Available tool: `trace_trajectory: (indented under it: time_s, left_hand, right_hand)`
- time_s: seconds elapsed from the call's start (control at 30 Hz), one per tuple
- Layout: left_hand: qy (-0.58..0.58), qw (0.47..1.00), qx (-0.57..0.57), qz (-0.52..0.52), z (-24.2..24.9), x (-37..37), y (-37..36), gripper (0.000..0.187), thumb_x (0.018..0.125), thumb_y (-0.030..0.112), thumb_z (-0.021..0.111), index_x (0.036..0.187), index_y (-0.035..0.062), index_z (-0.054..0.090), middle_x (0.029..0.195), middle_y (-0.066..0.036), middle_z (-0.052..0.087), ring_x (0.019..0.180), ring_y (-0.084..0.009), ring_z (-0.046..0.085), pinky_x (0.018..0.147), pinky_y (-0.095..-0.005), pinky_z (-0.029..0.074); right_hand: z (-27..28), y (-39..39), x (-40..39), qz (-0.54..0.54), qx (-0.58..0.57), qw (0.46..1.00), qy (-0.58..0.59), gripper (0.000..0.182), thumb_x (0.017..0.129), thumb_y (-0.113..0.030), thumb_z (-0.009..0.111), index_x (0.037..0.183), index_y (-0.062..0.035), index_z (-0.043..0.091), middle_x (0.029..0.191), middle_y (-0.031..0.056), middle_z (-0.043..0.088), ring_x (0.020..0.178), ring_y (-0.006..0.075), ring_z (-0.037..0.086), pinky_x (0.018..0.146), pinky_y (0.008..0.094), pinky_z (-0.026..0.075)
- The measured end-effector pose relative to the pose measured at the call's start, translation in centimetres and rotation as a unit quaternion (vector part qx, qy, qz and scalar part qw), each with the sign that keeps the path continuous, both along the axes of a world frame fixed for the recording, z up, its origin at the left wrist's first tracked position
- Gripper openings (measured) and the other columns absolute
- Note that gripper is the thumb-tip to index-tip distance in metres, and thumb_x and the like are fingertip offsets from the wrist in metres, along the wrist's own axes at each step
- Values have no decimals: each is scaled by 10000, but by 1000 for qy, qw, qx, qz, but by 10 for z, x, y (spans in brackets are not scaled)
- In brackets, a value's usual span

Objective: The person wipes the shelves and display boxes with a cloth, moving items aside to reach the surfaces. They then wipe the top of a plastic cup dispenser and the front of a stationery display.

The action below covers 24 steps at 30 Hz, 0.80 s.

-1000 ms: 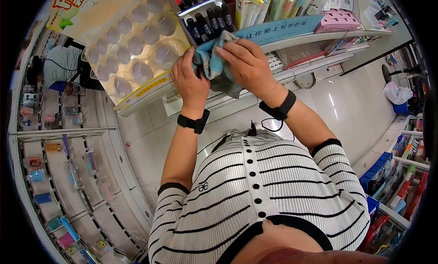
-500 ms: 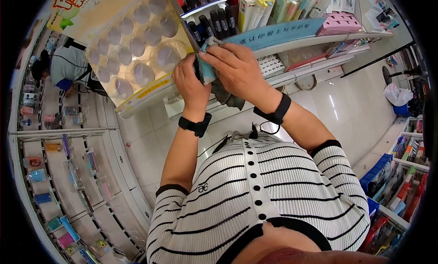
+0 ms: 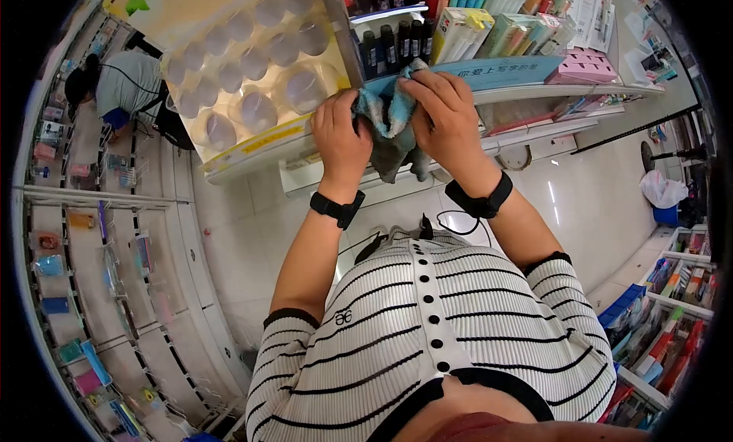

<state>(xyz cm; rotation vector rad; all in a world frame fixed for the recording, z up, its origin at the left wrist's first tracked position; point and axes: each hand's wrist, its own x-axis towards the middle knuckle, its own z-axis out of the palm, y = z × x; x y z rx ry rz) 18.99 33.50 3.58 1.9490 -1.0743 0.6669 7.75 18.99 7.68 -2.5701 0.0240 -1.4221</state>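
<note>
Both hands grip a damp-looking blue and grey cloth in front of a shelf edge. My left hand has its fingers curled over the cloth's left side, close to the corner of a lit yellow display case with round hollows. On the cloth's right side, my right hand pinches it with bent fingers. Grey folds hang down between the hands. Behind the cloth runs a blue label strip with printed characters, and dark bottle-like pens stand just above it.
Boxed pens and a pink box stand on the shelf at the right. Another person bends by the left racks. Hanging goods line the left wall; a white bag sits at the right.
The hands and cloth have shifted right and slightly down in view. The cloth is now spread wider between the hands, which have moved farther apart. The whole view has shifted slightly.
</note>
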Motion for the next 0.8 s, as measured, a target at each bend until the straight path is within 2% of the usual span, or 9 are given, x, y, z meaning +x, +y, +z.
trace_trajectory:
  time_s: [0.17, 0.33, 0.4, 0.8]
  left_hand:
    - [17, 1000, -7, -4, 2, -2, 1, 577, 669, -24, 724, 1208, 79, 546, 1118, -140, 606, 1077, -367, 543, 939, -456, 401]
    - [36, 999, 19, -8, 2, -2, 3, 623, 654, -16, 751, 1231, 64, 533, 1153, -153, 588, 1112, -380, 524, 960, -459, 387]
    - [24, 999, -18, -13, 1, -3, 1, 622, 630, -46, 740, 1204, 78, 535, 1118, -142, 594, 1077, -372, 531, 904, -459, 397]
    - [-16, 1000, -17, -6, 0, 1, 2, 543, 685, -19, 724, 1188, 94, 551, 1115, -113, 620, 1062, -341, 563, 901, -437, 406]
  right_hand:
    - [5, 22, 14, 87, -23, 996, 20, 542, 636, 23, 642, 1170, -69, 639, 1213, 68, 596, 1028, 314, 558, 877, 409, 477]
    - [11, 24, 15, 93, -33, 995, 34, 546, 641, 10, 650, 1184, -50, 634, 1203, 69, 591, 1038, 306, 560, 894, 406, 481]
    - [9, 22, 13, 138, -63, 988, 28, 543, 645, 4, 653, 1185, -46, 637, 1191, 68, 587, 1045, 302, 560, 905, 403, 485]
    - [4, 20, 6, 53, -22, 997, 47, 567, 660, 19, 642, 1221, -58, 617, 1208, 86, 590, 1056, 319, 562, 918, 402, 496]
